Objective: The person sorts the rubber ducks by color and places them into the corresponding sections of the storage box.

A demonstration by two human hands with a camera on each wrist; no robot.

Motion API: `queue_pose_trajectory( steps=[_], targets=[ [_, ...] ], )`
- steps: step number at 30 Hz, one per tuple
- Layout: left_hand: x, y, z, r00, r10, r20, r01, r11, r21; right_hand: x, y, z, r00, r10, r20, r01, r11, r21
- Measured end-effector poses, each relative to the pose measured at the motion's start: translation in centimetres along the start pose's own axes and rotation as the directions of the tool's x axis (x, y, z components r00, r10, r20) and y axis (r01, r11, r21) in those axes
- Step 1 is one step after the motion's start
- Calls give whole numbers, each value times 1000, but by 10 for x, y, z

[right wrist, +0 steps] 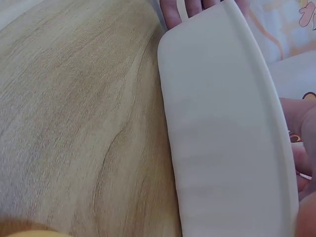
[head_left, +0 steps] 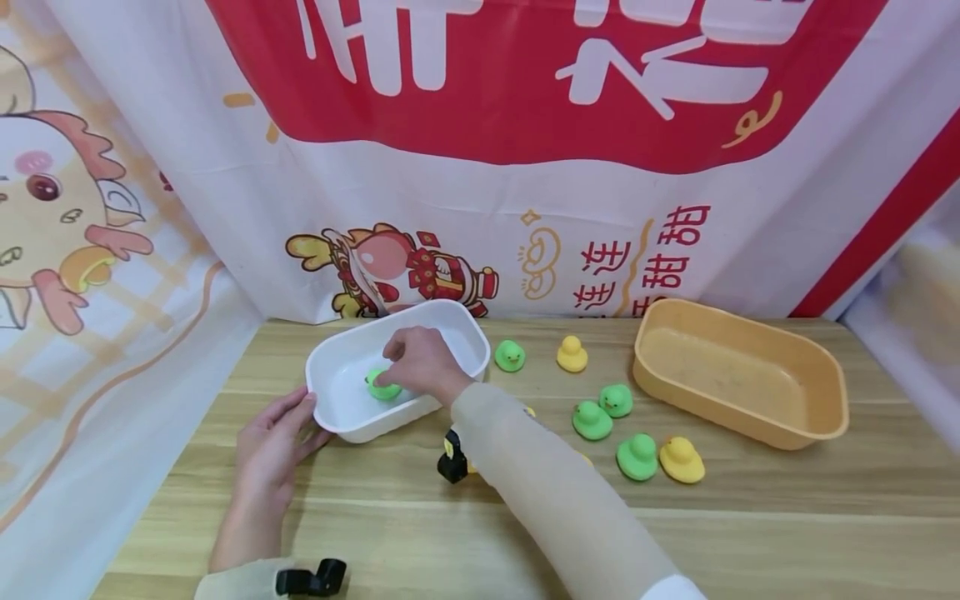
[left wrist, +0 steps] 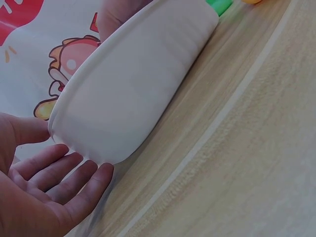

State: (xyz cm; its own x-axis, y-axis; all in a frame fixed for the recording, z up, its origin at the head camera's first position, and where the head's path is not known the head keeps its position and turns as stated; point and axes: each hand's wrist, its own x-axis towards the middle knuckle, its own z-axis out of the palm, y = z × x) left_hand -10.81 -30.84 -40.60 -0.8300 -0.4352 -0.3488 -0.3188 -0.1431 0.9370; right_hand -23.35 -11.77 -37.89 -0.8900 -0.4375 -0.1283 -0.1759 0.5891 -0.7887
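Note:
A white plastic tub (head_left: 352, 417) stands at the left of the table. My left hand (head_left: 270, 442) touches its left end; in the left wrist view the thumb is at the rim and the fairly straight fingers (left wrist: 91, 185) lie against the outer wall. Inside the tub, my right hand (head_left: 423, 362) pinches a green toy duck (head_left: 384, 388) low over the tub's floor. The tub's wall (right wrist: 222, 118) hides that duck in the right wrist view. To the right lie more green ducks (head_left: 592, 421) and yellow ducks (head_left: 682, 460).
An orange-tan tub (head_left: 738, 375) stands at the back right of the wooden table (head_left: 750, 525). One green duck (head_left: 510, 356) sits close to the white tub, a yellow duck (head_left: 572, 354) beyond it. My right sleeve (head_left: 555, 483) partly covers other yellow pieces. A printed cloth (head_left: 480, 192) hangs behind.

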Motion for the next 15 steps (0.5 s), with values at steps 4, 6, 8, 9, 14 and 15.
queue_pose_trajectory(
  steps=[4, 6, 8, 9, 14, 15],
  targets=[
    [-2, -1, 0, 1000, -6, 12, 5, 1000, 6, -4, 0, -6, 996, -83, -23, 84, 996, 39],
    [-2, -1, 1, 1000, -8, 21, 8, 1000, 9, -7, 0, -10, 991, -129, -42, 132, 989, 65],
    [-2, -1, 2, 1000, -3, 29, 3, 1000, 8, -11, -1, -15, 984, -169, -61, 174, 981, 84],
    [-1, 0, 2, 1000, 1, 30, -1, 1000, 10, -13, -2, -18, 980, -188, -69, 194, 977, 92],
    [0, 1, 2, 1000, 8, 24, -8, 1000, 15, -27, -4, -28, 961, -265, -83, 273, 958, 94],
    [0, 1, 1, 1000, 3, 22, -3, 1000, 15, -31, -4, -30, 959, -272, -81, 279, 956, 95]
  ],
)
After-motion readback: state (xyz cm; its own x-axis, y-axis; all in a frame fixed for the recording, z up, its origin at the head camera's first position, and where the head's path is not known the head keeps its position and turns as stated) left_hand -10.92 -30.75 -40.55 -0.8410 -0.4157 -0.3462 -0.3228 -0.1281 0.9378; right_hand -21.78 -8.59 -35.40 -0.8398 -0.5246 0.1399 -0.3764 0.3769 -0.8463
